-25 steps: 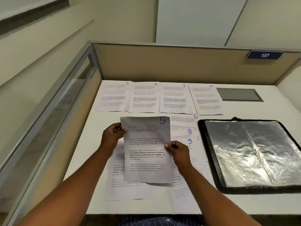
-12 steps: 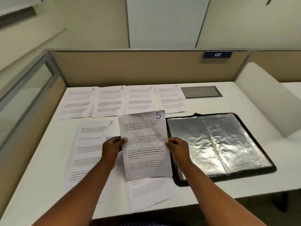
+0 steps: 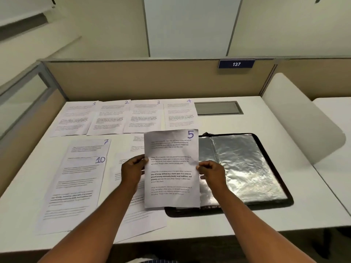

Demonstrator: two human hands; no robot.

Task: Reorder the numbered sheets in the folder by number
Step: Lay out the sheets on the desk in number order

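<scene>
Sheet 5 (image 3: 171, 168) – betw. both hands, L hand (image 3: 133, 168) & R hand (image 3: 210, 170) pinching edges.

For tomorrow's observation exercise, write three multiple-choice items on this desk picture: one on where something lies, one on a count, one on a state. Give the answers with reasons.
1. Where is the sheet marked 4?
A. at the right end of the back row
B. inside the folder
C. under the sheet marked 10

2. How many sheets lie in the back row?
A. two
B. four
C. six

3. What state is the folder in?
A. zipped shut
B. standing on edge
C. lying open, its plastic sleeves showing

Answers:
1 A: it lies after the sheets marked 1, 2 and 3, beside the grey desk hatch.
2 B: only the numbers 1 to 4 show there.
3 C: both shiny halves lie flat on the desk, while the left hand and right hand hold the sheet marked 5 over its left edge.
</scene>
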